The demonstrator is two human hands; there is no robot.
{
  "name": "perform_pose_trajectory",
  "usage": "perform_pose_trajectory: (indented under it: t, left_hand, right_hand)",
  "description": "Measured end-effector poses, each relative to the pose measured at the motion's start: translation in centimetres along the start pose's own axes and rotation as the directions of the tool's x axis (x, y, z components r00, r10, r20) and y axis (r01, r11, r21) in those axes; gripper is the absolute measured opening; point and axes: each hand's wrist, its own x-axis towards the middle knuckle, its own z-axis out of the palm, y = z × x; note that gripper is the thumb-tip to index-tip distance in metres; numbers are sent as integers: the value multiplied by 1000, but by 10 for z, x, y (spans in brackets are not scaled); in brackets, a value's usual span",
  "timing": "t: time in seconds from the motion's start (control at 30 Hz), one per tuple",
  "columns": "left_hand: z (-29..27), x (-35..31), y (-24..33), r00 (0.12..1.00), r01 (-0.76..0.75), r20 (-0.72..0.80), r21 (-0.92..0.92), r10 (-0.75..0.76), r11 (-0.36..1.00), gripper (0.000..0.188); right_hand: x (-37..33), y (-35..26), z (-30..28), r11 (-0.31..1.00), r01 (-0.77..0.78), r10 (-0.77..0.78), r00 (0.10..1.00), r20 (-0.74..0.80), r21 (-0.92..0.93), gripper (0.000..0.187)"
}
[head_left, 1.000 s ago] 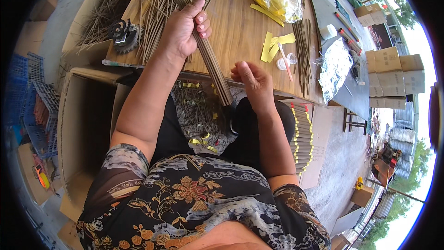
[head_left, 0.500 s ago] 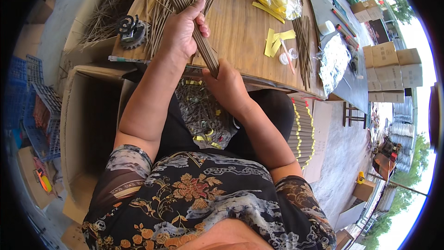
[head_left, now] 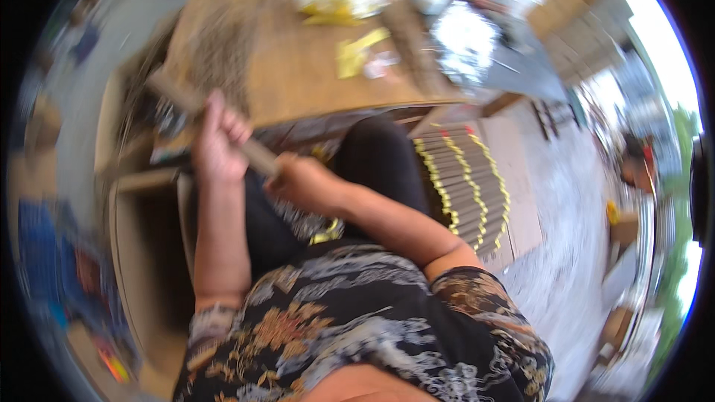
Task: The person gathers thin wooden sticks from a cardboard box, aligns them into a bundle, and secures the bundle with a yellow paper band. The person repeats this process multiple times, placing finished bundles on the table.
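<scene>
A bundle of thin brown sticks (head_left: 173, 91) slants across in front of me, its far end up and to the left. My left hand (head_left: 221, 141) is closed around its middle, thumb pointing up along it. My right hand (head_left: 305, 183) is wrapped round the lower end, over my lap. Motion blur smears the single sticks. Behind my left hand, loose brown sticks (head_left: 216, 56) are spread on the wooden table (head_left: 287, 89). Yellow strips (head_left: 348, 59) lie farther right on the tabletop, beside small whitish pieces (head_left: 380, 65) too blurred to make out.
A clear bag with yellow contents (head_left: 346, 1) sits farther back. Crumpled silvery wrap (head_left: 465, 41) covers part of a grey table. Yellow-banded stick bundles (head_left: 465, 186) rest on cardboard to my right. A deep open carton (head_left: 123, 238) stands at my left, blue crates (head_left: 41, 242) beyond it.
Both hands, still gripping the bundle, have moved down and left in the picture, and the bundle now lies flatter. The view has swung right, bringing the banded bundles more fully into sight.
</scene>
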Motion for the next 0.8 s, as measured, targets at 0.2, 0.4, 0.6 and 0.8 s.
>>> perform_pose_trajectory:
  t: [0.2, 0.4, 0.6, 0.8]
  left_hand:
    - [16, -31, -4, 932, 163, 345, -118, -114, 979, 27]
    - [48, -38, -10, 815, 265, 572, -230, -90, 936, 26]
    - [75, -46, -5, 908, 47, 416, 0, -43, 999, 31]
    - [89, -53, -24, 987, -70, 156, 238, 33, 969, 39]
  right_hand:
    - [-31, -35, -27, 667, -360, 54, 897, 439, 653, 24]
    - [-61, -34, -38, 584, -320, -9, 916, 401, 746, 20]
    - [-66, -25, -42, 680, -136, -90, 960, 265, 721, 18]
    - [-44, -17, -25, 990, 138, -128, 940, -317, 8, 34]
